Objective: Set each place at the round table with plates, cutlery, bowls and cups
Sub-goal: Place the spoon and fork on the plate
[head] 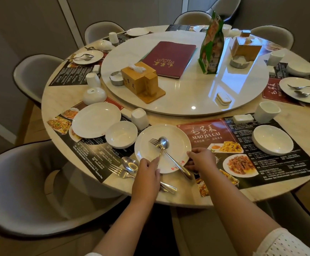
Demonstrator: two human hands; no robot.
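A white plate [170,137] sits near the table's front edge, between two placemats, with a fork [155,142] and a spoon [163,143] lying crossed on it. My left hand [148,170] grips the plate's near left rim and touches the fork handle. My right hand [200,157] grips the plate's right rim. To the left lie a second spoon [130,164] and fork [120,171] on the placemat, a small bowl [121,134], an empty plate [96,120] and an upturned cup [139,118]. Right of my hands are a bowl [272,139] and an upright cup [266,111].
A white lazy Susan [187,100] fills the table's middle, carrying a maroon menu [169,59], wooden tissue boxes [141,81], ashtrays and a green packet [212,45]. Other set places ring the table. Grey chairs [30,191] surround the table, one close at my left.
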